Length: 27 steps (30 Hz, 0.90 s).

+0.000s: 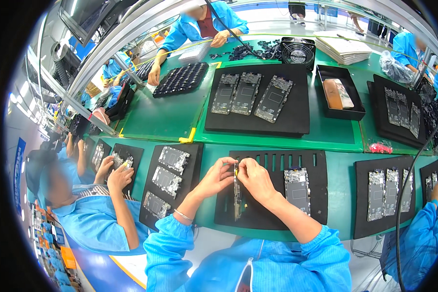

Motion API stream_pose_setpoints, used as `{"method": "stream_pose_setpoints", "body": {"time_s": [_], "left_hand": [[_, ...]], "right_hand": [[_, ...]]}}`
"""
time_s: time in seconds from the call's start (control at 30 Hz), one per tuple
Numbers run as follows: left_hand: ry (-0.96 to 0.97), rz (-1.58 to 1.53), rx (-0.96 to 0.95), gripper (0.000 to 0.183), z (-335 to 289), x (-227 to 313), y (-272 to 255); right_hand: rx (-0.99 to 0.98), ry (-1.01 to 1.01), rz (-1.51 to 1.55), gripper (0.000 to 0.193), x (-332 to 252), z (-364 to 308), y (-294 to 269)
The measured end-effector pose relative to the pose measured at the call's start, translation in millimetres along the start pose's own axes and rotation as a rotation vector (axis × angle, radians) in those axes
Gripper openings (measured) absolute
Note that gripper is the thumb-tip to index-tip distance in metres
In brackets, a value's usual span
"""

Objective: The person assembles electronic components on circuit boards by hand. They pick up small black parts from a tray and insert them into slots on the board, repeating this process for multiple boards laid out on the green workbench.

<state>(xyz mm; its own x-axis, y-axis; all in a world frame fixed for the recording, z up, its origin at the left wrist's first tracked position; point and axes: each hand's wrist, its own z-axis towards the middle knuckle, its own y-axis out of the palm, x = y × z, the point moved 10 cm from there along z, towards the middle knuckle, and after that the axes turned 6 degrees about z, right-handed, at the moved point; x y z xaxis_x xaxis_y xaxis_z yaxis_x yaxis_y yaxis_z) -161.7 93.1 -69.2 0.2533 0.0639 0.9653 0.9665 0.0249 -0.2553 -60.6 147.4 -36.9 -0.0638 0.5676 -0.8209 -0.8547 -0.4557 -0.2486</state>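
In front of me a phone circuit board (237, 197) is held upright and seen edge-on, above a black foam mat (224, 209) with slots. My left hand (215, 179) pinches its upper part from the left, fingertips closed. From the right, my right hand (256, 179) has thumb and fingers closed at the board's top end; a tiny yellowish piece shows between the two hands, too small to name. Another circuit board (297, 190) lies flat on the mat, right of my right hand. The face of the held board is hidden.
Left stands a black mat with several boards (167, 181); right, another with boards (391, 194). Beyond are a black pad (258, 124), a box (350, 114) and a fan (298, 51). Co-workers' hands (117, 175) work at the left. A black cable (400, 219) hangs at right.
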Motion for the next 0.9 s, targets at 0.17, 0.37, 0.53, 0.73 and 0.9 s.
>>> {"method": "stream_pose_setpoints", "body": {"time_s": [0.17,0.37,0.53,0.73,0.9], "left_hand": [[-0.015,-0.015,-0.005,0.048,0,-4,1],[-0.015,-0.028,-0.028,0.049,-1,-9,0],[-0.024,0.245,0.062,0.041,-7,6,-5],[0.112,0.726,0.129,0.048,7,45,14],[0.179,0.822,0.304,0.062,-21,52,24]], "right_hand": [[-0.022,0.046,0.042,0.015,7,-2,2],[-0.045,0.106,0.103,0.015,13,-6,1],[-0.226,0.258,0.090,0.012,1,-22,-15],[-0.781,0.513,-0.114,0.025,-23,-102,-56],[-0.609,0.383,-0.323,0.026,-19,-133,-135]]}}
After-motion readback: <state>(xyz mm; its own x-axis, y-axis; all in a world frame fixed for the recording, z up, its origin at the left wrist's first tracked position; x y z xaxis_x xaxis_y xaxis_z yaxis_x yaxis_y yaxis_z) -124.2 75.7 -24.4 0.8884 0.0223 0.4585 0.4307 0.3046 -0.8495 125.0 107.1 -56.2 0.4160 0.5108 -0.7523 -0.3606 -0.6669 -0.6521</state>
